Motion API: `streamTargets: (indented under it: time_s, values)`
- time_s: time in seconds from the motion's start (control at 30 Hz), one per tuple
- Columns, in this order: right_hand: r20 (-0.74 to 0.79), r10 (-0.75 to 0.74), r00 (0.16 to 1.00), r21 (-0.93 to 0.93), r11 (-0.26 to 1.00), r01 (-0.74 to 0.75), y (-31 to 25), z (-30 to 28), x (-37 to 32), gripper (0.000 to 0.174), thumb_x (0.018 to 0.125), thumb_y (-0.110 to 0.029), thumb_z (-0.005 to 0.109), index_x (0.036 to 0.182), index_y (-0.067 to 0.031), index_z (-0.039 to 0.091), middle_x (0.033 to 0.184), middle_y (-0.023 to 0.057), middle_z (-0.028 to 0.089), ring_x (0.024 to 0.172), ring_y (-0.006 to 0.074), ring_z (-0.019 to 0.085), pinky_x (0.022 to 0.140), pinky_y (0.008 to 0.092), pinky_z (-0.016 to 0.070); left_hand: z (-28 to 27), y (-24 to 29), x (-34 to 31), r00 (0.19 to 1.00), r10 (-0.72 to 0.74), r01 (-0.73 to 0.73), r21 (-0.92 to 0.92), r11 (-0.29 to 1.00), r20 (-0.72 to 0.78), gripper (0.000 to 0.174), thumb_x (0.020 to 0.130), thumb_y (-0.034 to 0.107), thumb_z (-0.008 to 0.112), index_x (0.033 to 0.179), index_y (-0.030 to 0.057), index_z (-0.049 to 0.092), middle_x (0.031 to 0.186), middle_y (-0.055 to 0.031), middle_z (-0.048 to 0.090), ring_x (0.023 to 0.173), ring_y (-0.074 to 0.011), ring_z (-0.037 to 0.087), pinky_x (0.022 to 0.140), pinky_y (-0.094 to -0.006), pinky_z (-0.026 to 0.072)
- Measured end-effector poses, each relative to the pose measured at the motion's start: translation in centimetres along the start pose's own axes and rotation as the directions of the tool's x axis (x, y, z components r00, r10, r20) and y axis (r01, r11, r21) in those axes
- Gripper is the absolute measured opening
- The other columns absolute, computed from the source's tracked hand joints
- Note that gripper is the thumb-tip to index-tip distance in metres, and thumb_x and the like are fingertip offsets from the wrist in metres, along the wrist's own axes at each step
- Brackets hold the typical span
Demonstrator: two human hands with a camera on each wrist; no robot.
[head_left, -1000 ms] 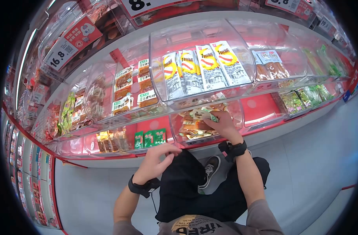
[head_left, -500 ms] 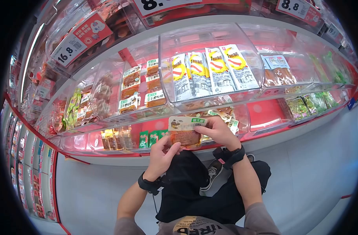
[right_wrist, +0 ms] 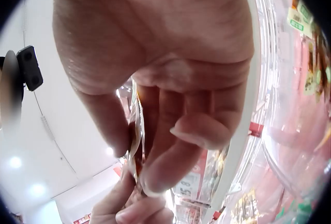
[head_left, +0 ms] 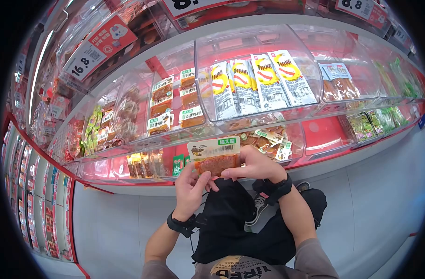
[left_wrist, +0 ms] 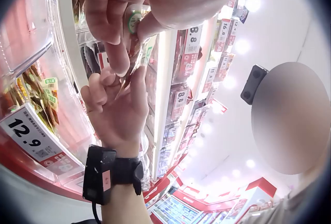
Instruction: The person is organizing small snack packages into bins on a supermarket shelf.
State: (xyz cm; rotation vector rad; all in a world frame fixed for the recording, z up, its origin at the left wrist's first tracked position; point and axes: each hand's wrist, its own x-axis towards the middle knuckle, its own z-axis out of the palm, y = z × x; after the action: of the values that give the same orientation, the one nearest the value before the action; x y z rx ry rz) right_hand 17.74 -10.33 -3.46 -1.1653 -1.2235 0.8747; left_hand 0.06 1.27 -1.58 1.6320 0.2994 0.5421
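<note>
In the head view I hold a flat snack packet (head_left: 215, 156) with a white and green label and orange-brown contents, in front of the lower shelf bins. My left hand (head_left: 192, 179) pinches its lower left edge. My right hand (head_left: 250, 165) grips its right side. The left wrist view shows the left hand (left_wrist: 120, 22) pinching the packet (left_wrist: 135, 25) edge-on, with the right hand (left_wrist: 116, 105) below it. In the right wrist view the right hand (right_wrist: 139, 146) has thumb and fingers closed on the thin packet (right_wrist: 135, 131), the left hand's fingers (right_wrist: 129, 208) beneath.
Clear plastic bins line the red shelves. The lower bin (head_left: 268, 139) behind the packet holds several similar packets. An upper bin (head_left: 254, 83) holds yellow and white sausage packs. Price tags read 16.8 (head_left: 89, 53) and 12.9 (left_wrist: 31, 136). Grey floor (head_left: 375, 186) lies below.
My right hand lifted the packet out of the lower bin and brought it left and up. My left hand rose from my lap and took hold of the packet's lower edge.
</note>
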Motion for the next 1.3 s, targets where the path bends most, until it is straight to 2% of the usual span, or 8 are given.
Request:
streamTargets:
  time_s: [0.1,0.23,0.33,0.43,0.53,0.83,1.03,1.3]
  values:
    - [0.026,0.044,0.999,0.095,0.994,-0.046,-0.3,0.7,0.4,0.024,0.083,-0.019,0.066,0.094,0.0012,0.062,0.067,0.0049,0.064,0.055,0.0094,0.06,0.051,0.0216,0.0468,-0.4,-0.3,0.0,1.0,-0.021,0.021,0.035,0.999,-0.019,0.029,0.091,0.009,0.053,0.117,-0.0013,0.045,0.08,-0.0077,0.062,0.052,-0.0088,0.055,0.046,-0.0194,0.0387]
    - [0.039,0.056,0.998,0.1,0.993,-0.059,-0.3,1.0,0.4,0.023,0.084,-0.017,0.065,0.095,0.0019,0.061,0.068,0.0057,0.064,0.055,0.0095,0.06,0.051,0.0216,0.047,-0.2,-0.4,0.0,0.998,-0.003,0.003,-0.011,1.0,-0.06,0.028,0.091,0.011,0.054,0.116,-0.0011,0.047,0.072,-0.0028,0.058,0.047,-0.0047,0.047,0.04,-0.0177,0.0337]
    - [0.042,0.053,0.998,0.123,0.991,-0.057,-0.3,1.1,0.4,0.022,0.085,-0.016,0.064,0.096,0.0025,0.061,0.068,0.0058,0.064,0.056,0.0096,0.06,0.051,0.0217,0.0474,-0.8,-0.6,0.0,0.999,-0.045,0.044,-0.04,0.998,-0.016,0.029,0.092,0.011,0.054,0.117,-0.0005,0.046,0.071,-0.0033,0.059,0.047,-0.0049,0.048,0.04,-0.0174,0.033]
    - [0.033,0.046,0.998,0.139,0.989,-0.05,-0.5,1.1,0.4,0.022,0.085,-0.016,0.064,0.094,0.003,0.061,0.068,0.0057,0.064,0.057,0.0097,0.061,0.051,0.0216,0.0477,-0.6,0.1,0.1,0.98,-0.199,0.194,-0.224,0.955,-0.001,0.031,0.091,0.01,0.054,0.119,-0.0003,0.044,0.073,-0.0042,0.059,0.049,-0.0058,0.05,0.042,-0.0177,0.0341]
    - [0.001,0.025,1.0,0.124,0.992,-0.025,0.0,1.0,0.5,0.022,0.084,-0.016,0.064,0.093,0.0034,0.061,0.069,0.0058,0.064,0.057,0.0095,0.061,0.051,0.0215,0.0477,-0.2,-0.1,0.2,0.979,-0.202,0.189,-0.364,0.912,0.002,0.035,0.09,0.009,0.056,0.121,-0.0005,0.042,0.075,-0.0049,0.06,0.054,-0.0077,0.054,0.046,-0.0187,0.0382]
    - [-0.023,-0.005,1.0,0.059,0.998,0.006,-0.2,1.3,0.6,0.023,0.084,-0.016,0.065,0.092,0.0042,0.06,0.067,0.0056,0.064,0.054,0.0094,0.06,0.05,0.0215,0.047,0.1,-1.2,0.5,0.98,-0.201,0.198,-0.145,0.969,-0.004,0.019,0.084,0.01,0.065,0.097,-0.0019,0.058,0.073,-0.0049,0.061,0.059,-0.0088,0.057,0.051,-0.0201,0.0438]
    - [-0.015,0.011,1.0,0.019,1.0,-0.011,0.2,1.4,0.6,0.022,0.083,-0.015,0.065,0.093,0.0043,0.06,0.066,0.006,0.063,0.054,0.0094,0.06,0.05,0.0215,0.0468,-0.4,-1.0,0.6,0.972,-0.232,0.234,-0.115,0.965,0.03,0.017,0.084,0.01,0.065,0.094,-0.0032,0.059,0.069,-0.0035,0.06,0.051,-0.0069,0.053,0.046,-0.0197,0.0412]
    - [-0.02,-0.005,1.0,-0.022,1.0,0.004,0.3,2.2,0.6,0.022,0.085,-0.013,0.063,0.099,0.0029,0.06,0.066,0.0063,0.063,0.054,0.0093,0.06,0.051,0.0221,0.0481,-0.8,-1.0,0.2,0.975,-0.214,0.217,-0.037,0.976,0.067,0.014,0.085,0.009,0.062,0.093,-0.003,0.06,0.071,-0.0039,0.06,0.055,-0.0074,0.053,0.049,-0.0212,0.0424]
